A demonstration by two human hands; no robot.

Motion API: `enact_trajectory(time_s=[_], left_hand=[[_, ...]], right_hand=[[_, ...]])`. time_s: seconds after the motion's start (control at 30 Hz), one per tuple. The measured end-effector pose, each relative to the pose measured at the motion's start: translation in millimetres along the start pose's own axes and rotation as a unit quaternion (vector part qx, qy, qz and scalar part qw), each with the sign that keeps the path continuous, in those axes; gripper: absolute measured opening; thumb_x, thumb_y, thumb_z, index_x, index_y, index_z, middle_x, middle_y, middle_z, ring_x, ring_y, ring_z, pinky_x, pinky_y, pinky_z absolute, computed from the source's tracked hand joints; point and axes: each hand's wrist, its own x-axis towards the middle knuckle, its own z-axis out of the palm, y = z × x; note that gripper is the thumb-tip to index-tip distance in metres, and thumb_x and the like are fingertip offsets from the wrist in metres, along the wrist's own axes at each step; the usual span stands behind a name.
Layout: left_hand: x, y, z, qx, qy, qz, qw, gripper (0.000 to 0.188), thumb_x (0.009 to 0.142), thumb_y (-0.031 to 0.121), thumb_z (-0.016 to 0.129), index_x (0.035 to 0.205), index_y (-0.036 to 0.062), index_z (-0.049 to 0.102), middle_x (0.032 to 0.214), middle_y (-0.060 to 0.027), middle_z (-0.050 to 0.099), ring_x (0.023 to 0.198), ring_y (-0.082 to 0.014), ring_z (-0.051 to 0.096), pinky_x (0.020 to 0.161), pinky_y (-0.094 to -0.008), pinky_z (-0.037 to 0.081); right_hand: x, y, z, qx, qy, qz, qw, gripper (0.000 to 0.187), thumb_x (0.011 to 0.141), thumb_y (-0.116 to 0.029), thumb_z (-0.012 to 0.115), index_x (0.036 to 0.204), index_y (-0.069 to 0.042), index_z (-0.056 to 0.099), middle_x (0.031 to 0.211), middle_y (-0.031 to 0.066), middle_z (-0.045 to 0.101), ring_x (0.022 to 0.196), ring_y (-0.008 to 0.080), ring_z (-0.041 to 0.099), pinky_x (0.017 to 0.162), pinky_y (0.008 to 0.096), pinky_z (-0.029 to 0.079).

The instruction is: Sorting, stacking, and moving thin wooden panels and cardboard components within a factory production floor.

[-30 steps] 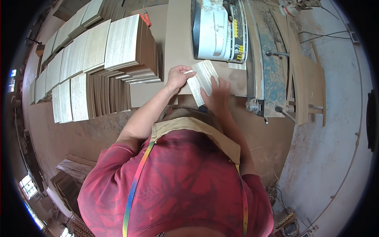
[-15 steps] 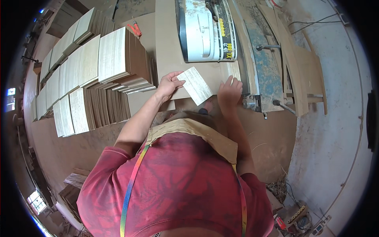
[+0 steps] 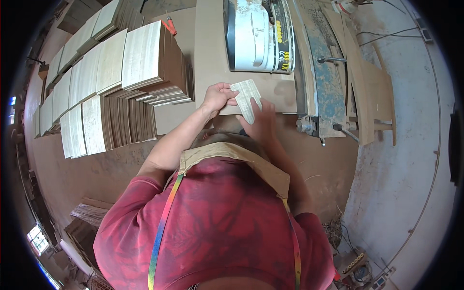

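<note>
A pale, thin wooden board [image 3: 245, 91] with streaky grain is held over the near edge of the brown worktable. My left hand [image 3: 218, 97] is closed on its left edge, thumb on top and fingers curled. At the board's near right side, my right hand [image 3: 262, 121] grips it, a finger lying across the face and the thumb by the near end. The right palm and fingers hide that corner. Whether there is one board or several together, I cannot tell. Just beyond stands a white and black machine [image 3: 258, 36].
Stacks of similar boards [image 3: 140, 58] fill the left. Red-handled pliers [image 3: 169, 25] lie behind them. To the right run a worn blue metal machine bed [image 3: 327, 72] with a lever [image 3: 332, 60], and a curved brown panel [image 3: 365, 87]. A white wall [image 3: 411, 159] rises beyond.
My right hand has moved left from a light wooden piece beside the machine to the board in my left hand. That piece no longer lies there. The board has turned more upright.
</note>
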Motion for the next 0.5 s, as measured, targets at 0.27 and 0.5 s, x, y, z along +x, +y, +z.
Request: enact_trajectory(time_s=[0.27,0.5], left_hand=[[15,5,37,0.008,-0.102,-0.062,0.993,0.024,0.104,0.007,0.074,0.121,-0.0078,0.067,0.103,-0.0165,0.075,0.087,-0.0254,0.080,0.080,-0.0294,0.067],[-36,-4,12,0.009,-0.097,-0.072,0.993,0.027,0.104,0.013,0.075,0.121,-0.0068,0.068,0.107,-0.0179,0.076,0.089,-0.0264,0.080,0.082,-0.0316,0.067]], right_hand=[[-18,20,-1,-0.179,0.089,0.104,0.974,0.062,0.086,-0.028,0.083,0.137,0.001,0.064,0.136,0.0210,0.060,0.114,0.0410,0.059,0.097,0.0506,0.052],[23,68,33,-0.214,0.108,0.096,0.966,0.054,0.091,-0.026,0.078,0.135,0.002,0.064,0.131,0.0224,0.063,0.114,0.0407,0.059,0.095,0.0516,0.053]])
